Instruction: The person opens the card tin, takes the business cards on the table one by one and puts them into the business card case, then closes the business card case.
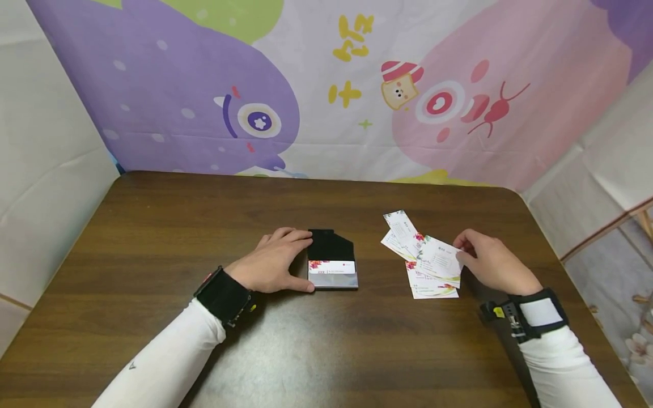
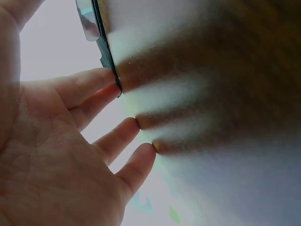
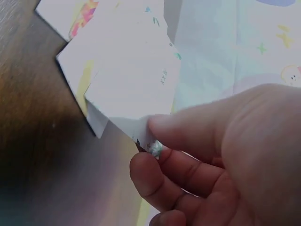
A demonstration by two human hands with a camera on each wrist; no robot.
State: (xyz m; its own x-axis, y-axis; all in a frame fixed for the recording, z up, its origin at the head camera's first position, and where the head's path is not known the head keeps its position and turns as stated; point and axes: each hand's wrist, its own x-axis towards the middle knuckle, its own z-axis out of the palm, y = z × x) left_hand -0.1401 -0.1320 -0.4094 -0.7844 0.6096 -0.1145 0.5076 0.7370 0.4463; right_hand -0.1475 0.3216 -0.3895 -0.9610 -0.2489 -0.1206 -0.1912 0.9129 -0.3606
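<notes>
White sleeves and black wrist straps are seen lowest in the head view, reaching onto a dark wooden tabletop (image 1: 153, 226). A black card case (image 1: 331, 259) is steadied by the left hand (image 1: 272, 259): the straight fingers (image 2: 89, 87) are laid along its left edge, the thumb is set at its near corner, and nothing is gripped. The case lies near the middle of the tabletop with its flap folded back, and a card is already seated in its pocket, its white face with a red and coloured strip showing above the grey front.

One card (image 1: 440, 258) is pinched at its corner by the right hand (image 1: 492, 265), between thumb and curled fingers (image 3: 155, 176), as the right wrist view shows; it seems slightly lifted, though this cannot be told for certain. It sits over the loose cards (image 1: 418, 255) spread to the right of the case, well apart from it.

The work is judged to be at an early stage: one card or a few are in the case, and several are left outside. The cards are white, thin and rectangular, printed with small text and a bright floral corner, and are fanned untidily, overlapping one another.
</notes>
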